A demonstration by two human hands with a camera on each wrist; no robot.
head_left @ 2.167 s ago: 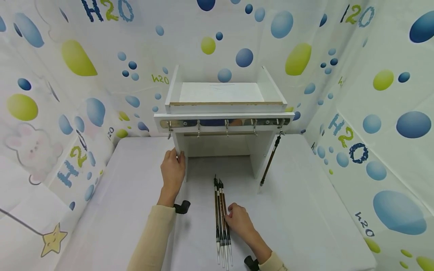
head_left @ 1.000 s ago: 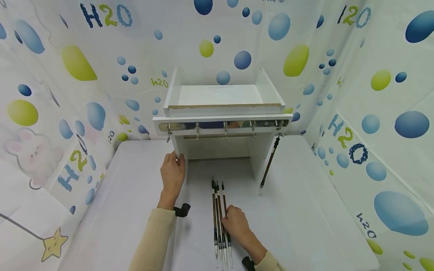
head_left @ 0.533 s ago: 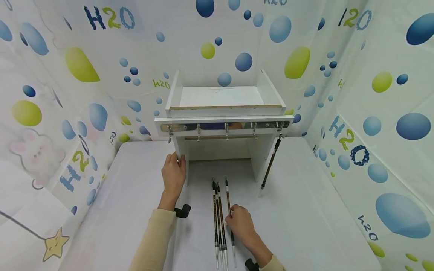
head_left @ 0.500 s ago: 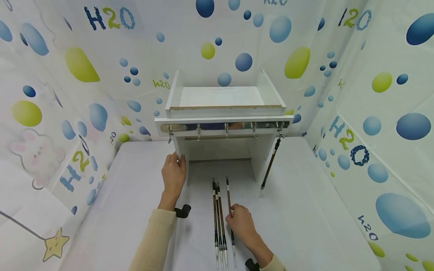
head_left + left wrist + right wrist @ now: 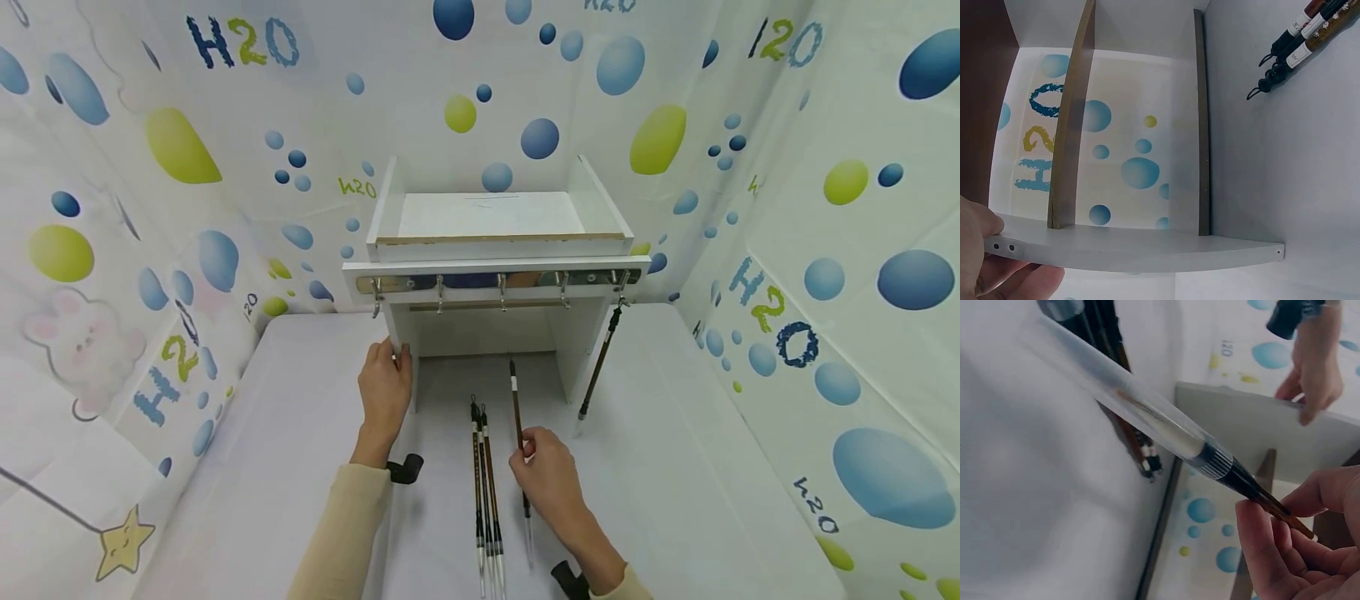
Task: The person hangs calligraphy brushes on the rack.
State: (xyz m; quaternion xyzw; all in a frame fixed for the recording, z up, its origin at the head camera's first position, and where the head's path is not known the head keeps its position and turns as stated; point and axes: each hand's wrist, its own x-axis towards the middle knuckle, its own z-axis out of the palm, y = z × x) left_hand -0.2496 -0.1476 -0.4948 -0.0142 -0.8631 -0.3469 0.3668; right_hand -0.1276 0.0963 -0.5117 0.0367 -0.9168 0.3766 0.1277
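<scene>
My right hand [image 5: 551, 479] pinches a brown calligraphy brush [image 5: 516, 408] by its handle, lifted off the table. In the right wrist view a clear cap [image 5: 1116, 387] covers the brush's pale bristles. My left hand [image 5: 382, 387] grips the left side panel of a white shelf unit [image 5: 495, 248], thumb on one face and fingers on the other, as the left wrist view shows. Several more capped brushes [image 5: 486, 492] lie side by side on the table, left of my right hand. Another brush [image 5: 600, 362] hangs by its loop from the rightmost hook of the shelf's metal rail [image 5: 472, 279].
Several hooks [image 5: 502, 296] line the rail along the shelf's front edge. Below it, the shelf's right side panel [image 5: 577, 350] stands on the white table [image 5: 675, 467]. A bubble-printed curtain [image 5: 540, 50] surrounds the table at the back and sides.
My right hand has drawn one brush out of the row to the right, then raised it and moved it toward the shelf. The left hand keeps its hold on the panel.
</scene>
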